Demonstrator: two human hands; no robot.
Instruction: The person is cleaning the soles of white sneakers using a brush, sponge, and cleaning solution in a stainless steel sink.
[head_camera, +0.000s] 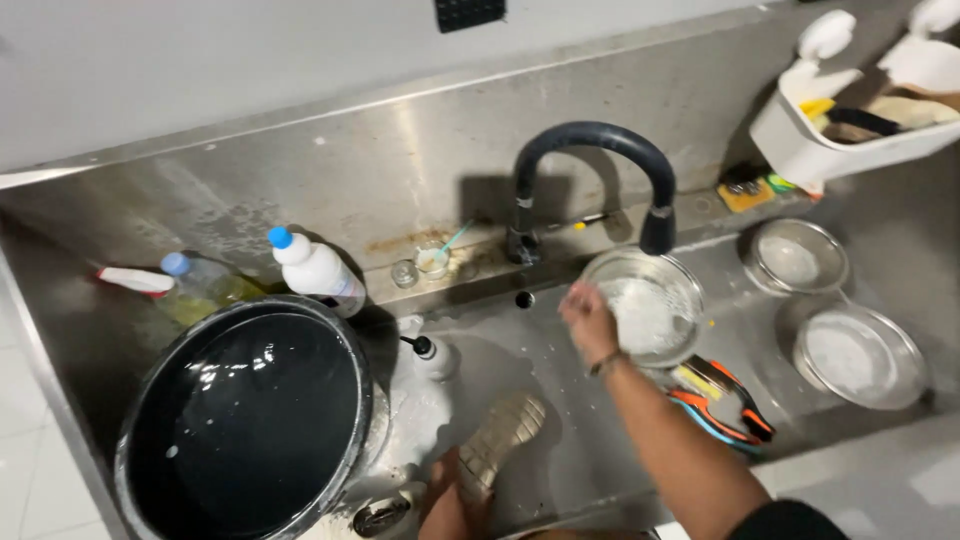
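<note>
**Bowl held under the tap, sponge waiting in the other hand**

Nearest the camera, the left hand (455, 500) sits low in the stainless steel sink (560, 440), its grip closed around a tan, textured scrubbing sponge (500, 435) that points up and away from the wrist. Just left of it stands a large round black pot (250, 420) with a shiny rim, water pooled inside, and white suds spread over the sink floor between pot and sponge.

Further in, the right hand (588, 318), a thin band on its wrist, has its fingers curled over the near rim of a clear glass bowl (645, 305) with white soapy film inside. The bowl is tilted and lies directly beneath the spout of the black arched tap (590, 165); whether water is running I cannot tell. Beside the forearm lie orange-and-black handled tools (725, 400).

By the look of it this is the washing step: bowl steadied, sponge ready. Bringing the sponge up into the bowl would call for a firm hold on the slippery rim.

Beyond, two round steel strainers (795, 255) rest to the right, and a white squeeze bottle with blue cap (312, 268) stands on the back ledge
</note>
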